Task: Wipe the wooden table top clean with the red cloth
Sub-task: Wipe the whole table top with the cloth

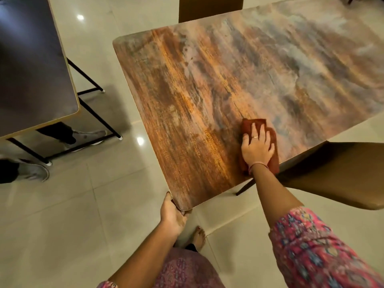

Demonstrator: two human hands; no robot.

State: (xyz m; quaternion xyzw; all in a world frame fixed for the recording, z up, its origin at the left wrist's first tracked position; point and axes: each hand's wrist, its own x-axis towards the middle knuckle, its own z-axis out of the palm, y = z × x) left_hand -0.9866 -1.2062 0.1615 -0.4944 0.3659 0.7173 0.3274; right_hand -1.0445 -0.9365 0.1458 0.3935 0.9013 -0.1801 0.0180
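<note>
Bunched red cloth point(259, 142) lies at the tabletop's point(207, 90) 5 o'clock edge; right hand point(257, 148) presses it flat-palmed, left hand point(173, 215) clasps the corner.

Pink patterned sleeve point(311, 246), ring point(255, 137), perhaps thread bracelet point(257, 164)

Table top point(218, 90) is streaky orange-brown wood grain, fading to washed-out grey further out past the fingertips. Cloth point(254, 123) under the fingers is rusty red. Sleeve point(311, 246) is pink with a blue floral print. Floor tiles point(62, 215) are glossy cream.
</note>
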